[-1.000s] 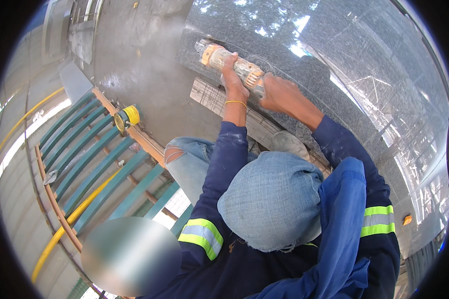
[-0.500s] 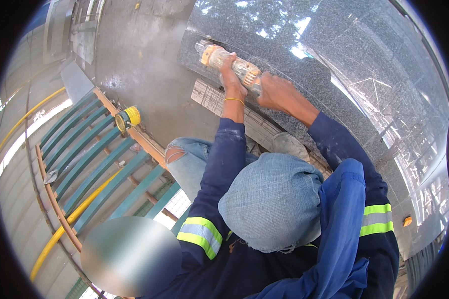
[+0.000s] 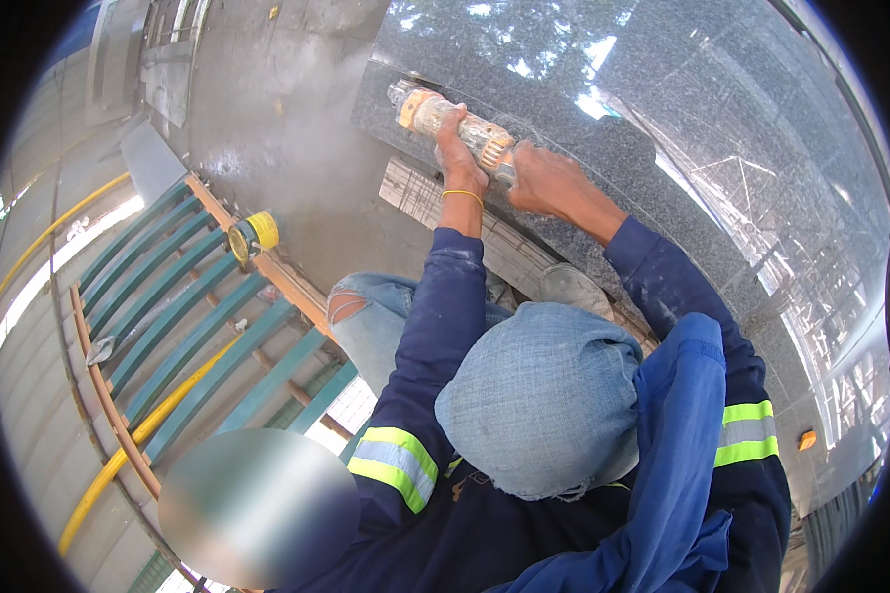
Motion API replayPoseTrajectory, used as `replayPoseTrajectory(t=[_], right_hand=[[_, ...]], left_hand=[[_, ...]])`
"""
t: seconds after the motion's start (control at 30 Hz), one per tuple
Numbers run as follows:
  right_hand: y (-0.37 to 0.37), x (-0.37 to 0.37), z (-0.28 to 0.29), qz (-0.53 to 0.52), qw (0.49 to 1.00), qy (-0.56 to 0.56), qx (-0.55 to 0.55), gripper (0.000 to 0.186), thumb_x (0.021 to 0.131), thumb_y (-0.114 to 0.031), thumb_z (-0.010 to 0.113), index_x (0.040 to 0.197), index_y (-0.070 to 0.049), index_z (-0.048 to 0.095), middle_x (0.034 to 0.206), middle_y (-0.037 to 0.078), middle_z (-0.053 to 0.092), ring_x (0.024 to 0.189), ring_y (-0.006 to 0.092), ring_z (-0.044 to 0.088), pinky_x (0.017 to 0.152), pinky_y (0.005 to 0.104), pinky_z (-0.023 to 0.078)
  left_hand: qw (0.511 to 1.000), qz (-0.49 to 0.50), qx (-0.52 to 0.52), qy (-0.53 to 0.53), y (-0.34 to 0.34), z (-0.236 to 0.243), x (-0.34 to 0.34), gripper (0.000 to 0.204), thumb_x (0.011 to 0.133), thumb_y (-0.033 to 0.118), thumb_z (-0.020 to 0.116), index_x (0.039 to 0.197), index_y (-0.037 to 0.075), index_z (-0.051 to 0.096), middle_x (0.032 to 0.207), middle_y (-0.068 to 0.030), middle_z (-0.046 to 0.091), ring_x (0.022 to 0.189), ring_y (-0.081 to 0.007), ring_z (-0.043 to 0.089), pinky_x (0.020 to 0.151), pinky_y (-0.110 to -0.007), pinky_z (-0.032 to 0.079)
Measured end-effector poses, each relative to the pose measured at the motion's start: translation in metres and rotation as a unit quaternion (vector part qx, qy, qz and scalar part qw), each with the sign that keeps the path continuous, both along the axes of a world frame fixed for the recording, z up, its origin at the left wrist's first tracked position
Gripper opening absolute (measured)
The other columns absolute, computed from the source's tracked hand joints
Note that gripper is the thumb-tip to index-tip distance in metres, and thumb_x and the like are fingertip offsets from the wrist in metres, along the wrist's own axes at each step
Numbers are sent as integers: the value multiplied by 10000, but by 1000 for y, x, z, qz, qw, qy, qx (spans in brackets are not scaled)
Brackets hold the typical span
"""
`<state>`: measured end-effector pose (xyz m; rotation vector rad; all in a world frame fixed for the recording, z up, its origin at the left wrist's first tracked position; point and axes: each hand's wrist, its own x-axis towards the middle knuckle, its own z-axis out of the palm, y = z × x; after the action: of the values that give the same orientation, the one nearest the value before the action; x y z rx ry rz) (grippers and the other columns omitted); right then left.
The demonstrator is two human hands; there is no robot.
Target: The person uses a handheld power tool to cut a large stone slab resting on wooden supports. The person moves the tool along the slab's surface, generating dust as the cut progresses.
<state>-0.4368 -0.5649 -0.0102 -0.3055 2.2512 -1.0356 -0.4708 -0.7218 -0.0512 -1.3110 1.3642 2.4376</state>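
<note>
Both arms outstretched — grips (image 3: pixel 457 150) (image 3: pixel 549 183) clenched

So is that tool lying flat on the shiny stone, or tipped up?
Lying flat. The orange power tool rests lengthwise along the dark polished slab's edge, with the left hand and right hand gripping it.

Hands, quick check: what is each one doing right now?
Left hand: closed around the middle of the orange power tool lying on the dark polished stone slab.
Right hand: closed on the tool's rear end.
</note>
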Motion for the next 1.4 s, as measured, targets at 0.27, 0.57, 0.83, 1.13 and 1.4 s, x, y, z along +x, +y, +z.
replayPoseTrajectory(t=[0.27, 0.57, 0.83, 1.13, 1.4], right_hand=[[8, 5, 20, 9, 1000, -13, 6, 266, 748, -66, 594, 946, 111, 587, 881, 337, 681, 864, 466, 707, 787, 512, 558], [4, 0, 1, 7, 1000, -6, -4, 326, 757, -113, 630, 978, 118, 566, 869, 332, 674, 850, 450, 704, 761, 512, 554], [11, 6, 21, 6, 1000, 1, 11, 270, 738, -75, 622, 932, 109, 589, 871, 330, 682, 858, 463, 705, 768, 508, 559], [5, 2, 8, 0, 1000, 8, 1, 273, 750, -84, 611, 945, 105, 584, 877, 324, 683, 863, 462, 707, 757, 515, 562], [6, 6, 9, 5, 1000, 13, -2, 243, 749, -74, 607, 918, 99, 580, 881, 331, 679, 854, 463, 705, 757, 520, 558]], left_hand=[[1000, 1, -23, 4, 5, 8, 11, 318, 855, 246, 662, 1108, 101, 536, 915, -79, 580, 785, -273, 641, 701, -452, 571], [1000, 2, -13, -6, 6, 5, 1, 318, 837, 241, 696, 1078, 68, 581, 866, -51, 578, 730, -230, 634, 677, -404, 561], [1000, 18, -19, 3, 13, 15, 11, 323, 835, 222, 703, 1080, 56, 575, 878, -66, 584, 749, -233, 644, 684, -410, 565], [1000, 15, -21, -2, 4, 1, 4, 333, 835, 234, 709, 1084, 64, 569, 896, -63, 584, 765, -243, 639, 696, -423, 567], [1000, 1, 4, -2, 6, 7, 8, 339, 856, 238, 673, 1122, 80, 534, 911, -86, 575, 796, -271, 640, 702, -463, 574]])
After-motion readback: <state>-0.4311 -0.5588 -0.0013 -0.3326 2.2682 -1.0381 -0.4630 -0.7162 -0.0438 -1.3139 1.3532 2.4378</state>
